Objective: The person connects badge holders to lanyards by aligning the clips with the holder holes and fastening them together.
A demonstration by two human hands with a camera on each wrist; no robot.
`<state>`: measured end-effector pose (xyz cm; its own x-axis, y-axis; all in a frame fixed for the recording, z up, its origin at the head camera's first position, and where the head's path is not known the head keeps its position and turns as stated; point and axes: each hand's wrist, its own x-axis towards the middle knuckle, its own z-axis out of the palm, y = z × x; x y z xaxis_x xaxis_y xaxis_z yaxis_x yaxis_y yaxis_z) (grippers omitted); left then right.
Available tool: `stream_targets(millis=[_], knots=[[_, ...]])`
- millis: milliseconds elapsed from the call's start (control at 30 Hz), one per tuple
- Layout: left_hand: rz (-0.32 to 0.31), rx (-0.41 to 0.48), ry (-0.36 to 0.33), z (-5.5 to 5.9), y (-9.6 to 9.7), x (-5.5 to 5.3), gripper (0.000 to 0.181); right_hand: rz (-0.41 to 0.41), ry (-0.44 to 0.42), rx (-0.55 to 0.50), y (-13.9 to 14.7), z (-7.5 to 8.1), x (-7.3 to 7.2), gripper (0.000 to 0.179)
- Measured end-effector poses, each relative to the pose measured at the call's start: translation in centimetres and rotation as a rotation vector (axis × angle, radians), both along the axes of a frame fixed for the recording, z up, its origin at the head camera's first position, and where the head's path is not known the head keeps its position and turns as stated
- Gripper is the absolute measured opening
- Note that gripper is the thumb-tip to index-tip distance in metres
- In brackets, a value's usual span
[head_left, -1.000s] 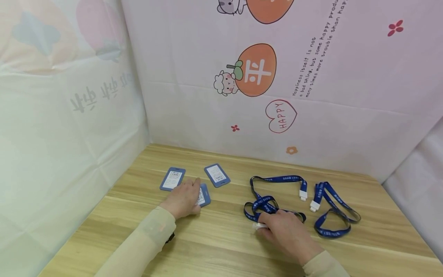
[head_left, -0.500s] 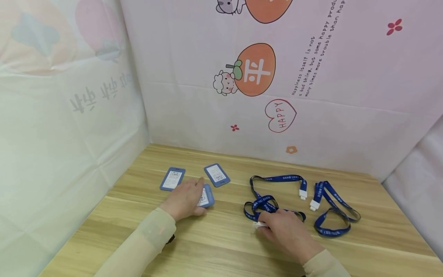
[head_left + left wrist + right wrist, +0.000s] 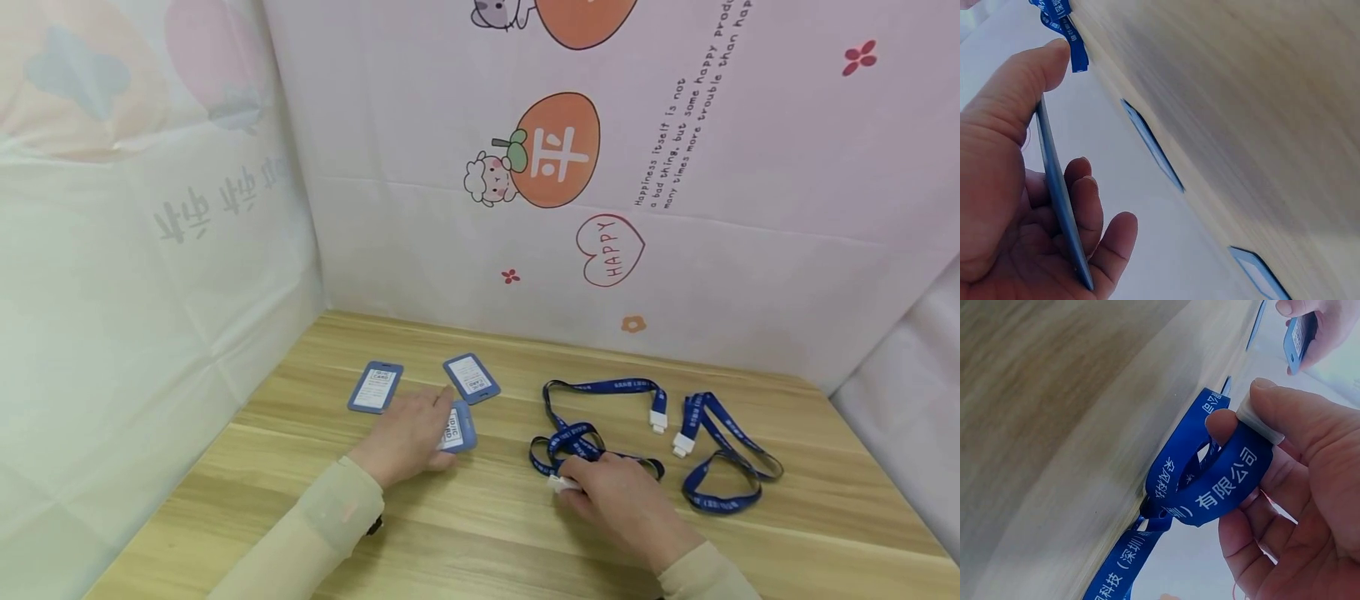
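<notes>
In the head view my left hand (image 3: 405, 435) grips a blue badge holder (image 3: 461, 427) with a white printed card. The left wrist view shows this holder edge-on, its long side (image 3: 1057, 187) caught between thumb and fingers, above the table. My right hand (image 3: 626, 508) pinches the white plastic clip (image 3: 1260, 422) of a blue lanyard (image 3: 576, 440) between thumb and forefinger. White lettering runs along the strap, which loops down from the clip to the table in the right wrist view.
Two more badge holders lie flat, one at the left (image 3: 376, 387) and one farther back (image 3: 472, 377). Right of my right hand lies a second lanyard (image 3: 720, 467) with a white clip (image 3: 682, 446). White printed cloth (image 3: 420, 242) walls the wooden table (image 3: 480, 533) behind and at the sides.
My left hand has moved a little to the right with the badge holder. My right hand keeps its pinch on the lanyard's clip, almost still.
</notes>
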<state>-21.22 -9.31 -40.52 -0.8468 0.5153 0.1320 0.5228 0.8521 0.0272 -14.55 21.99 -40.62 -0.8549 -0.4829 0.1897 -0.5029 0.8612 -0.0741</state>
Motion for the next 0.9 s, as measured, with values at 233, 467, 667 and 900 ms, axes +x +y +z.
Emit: stream_targets(millis=[233, 467, 667, 900], knots=[[-0.04, 0.025, 0.079, -0.2, 0.1, 0.3, 0.092, 0.005, 0.0, -0.009, 0.0, 0.1, 0.0, 0.021], [-0.07, 0.018, 0.119, -0.1, 0.3, 0.8, 0.092, 0.035, -0.007, -0.071, -0.1, 0.2, -0.1, 0.012], [-0.089, 0.021, 0.138, -0.1, 0.4, 1.2, 0.093, -0.008, -0.065, -0.1, -0.4, 0.3, -0.1, 0.01], [-0.115, 0.032, 0.158, 0.2, 0.8, 1.6, 0.092, -0.068, -0.132, -0.137, -0.7, 0.6, 0.0, 0.013]])
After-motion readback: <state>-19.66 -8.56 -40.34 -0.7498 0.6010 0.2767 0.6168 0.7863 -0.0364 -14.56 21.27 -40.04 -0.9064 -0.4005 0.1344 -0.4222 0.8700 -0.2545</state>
